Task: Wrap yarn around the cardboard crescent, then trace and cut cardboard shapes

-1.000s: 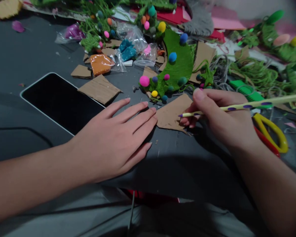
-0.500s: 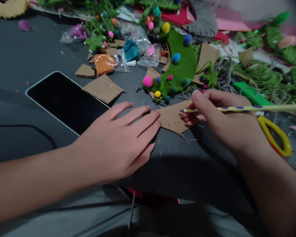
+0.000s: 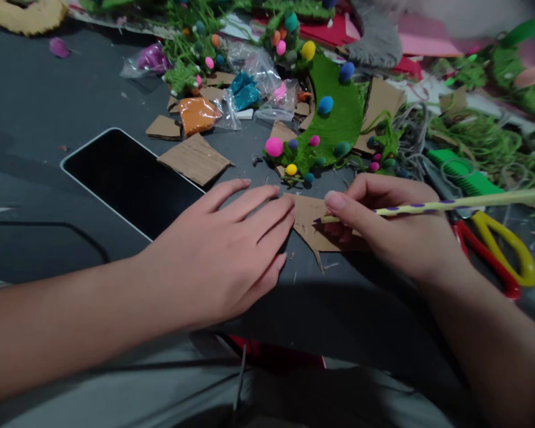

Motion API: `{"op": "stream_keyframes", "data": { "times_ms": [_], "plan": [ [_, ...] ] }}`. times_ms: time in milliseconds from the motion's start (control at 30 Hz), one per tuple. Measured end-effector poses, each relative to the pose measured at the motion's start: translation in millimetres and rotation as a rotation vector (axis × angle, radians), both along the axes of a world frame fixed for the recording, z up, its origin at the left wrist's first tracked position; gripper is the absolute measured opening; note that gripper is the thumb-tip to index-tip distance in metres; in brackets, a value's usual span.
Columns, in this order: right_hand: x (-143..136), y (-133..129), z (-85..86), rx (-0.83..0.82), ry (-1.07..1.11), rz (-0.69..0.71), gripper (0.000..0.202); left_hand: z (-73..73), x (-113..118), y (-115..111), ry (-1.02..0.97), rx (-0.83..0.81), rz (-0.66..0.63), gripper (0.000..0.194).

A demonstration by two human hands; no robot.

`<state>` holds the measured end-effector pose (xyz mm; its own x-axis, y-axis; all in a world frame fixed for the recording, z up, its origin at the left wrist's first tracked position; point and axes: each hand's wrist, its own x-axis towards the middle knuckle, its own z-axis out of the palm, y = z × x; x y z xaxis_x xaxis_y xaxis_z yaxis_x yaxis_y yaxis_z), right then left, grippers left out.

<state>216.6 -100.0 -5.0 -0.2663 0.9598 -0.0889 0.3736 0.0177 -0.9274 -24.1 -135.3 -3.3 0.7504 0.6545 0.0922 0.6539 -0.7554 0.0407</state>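
A torn piece of brown cardboard (image 3: 310, 211) lies on the dark table between my hands. My left hand (image 3: 227, 249) rests flat, fingers stretched out, with its fingertips at the cardboard's left edge. In my right hand (image 3: 392, 226) a pale yellow pencil (image 3: 446, 205) with purple spots is pinched between thumb and fingers. Its purple tip points left, over the cardboard; I cannot tell whether it touches. The right fingers hide the cardboard's right part.
A black-screened phone (image 3: 129, 184) lies left, a cardboard scrap (image 3: 196, 159) overlapping its edge. Scissors (image 3: 508, 249) with red and yellow handles lie right. Behind are a green crescent with coloured balls (image 3: 339, 113), clay packets (image 3: 198, 115), green yarn (image 3: 481, 142) and a green comb (image 3: 463, 172).
My right hand and the pencil have moved left and slightly down over the cardboard. The cardboard has turned a little. More of the scissors' red handle shows. My left hand stays nearly in place.
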Motion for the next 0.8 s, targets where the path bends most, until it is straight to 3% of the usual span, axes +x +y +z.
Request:
{"op": "stream_keyframes", "data": {
  "times_ms": [200, 500, 800],
  "plan": [
    [-0.3, 0.3, 3.2, 0.039, -0.025, 0.091, 0.029, 6.7, -6.6, -2.6, -0.018, -0.051, -0.07, 0.051],
    [-10.8, 2.2, -1.8, 0.061, -0.036, -0.011, 0.039, 7.6, -3.6, -10.6, 0.029, -0.083, -0.041, 0.058],
    [-7.9, 2.4, 0.5, 0.078, -0.123, 0.026, 0.038, -3.6, 3.5, -26.2, 0.034, -0.094, 0.006, 0.081]
  ]
}}
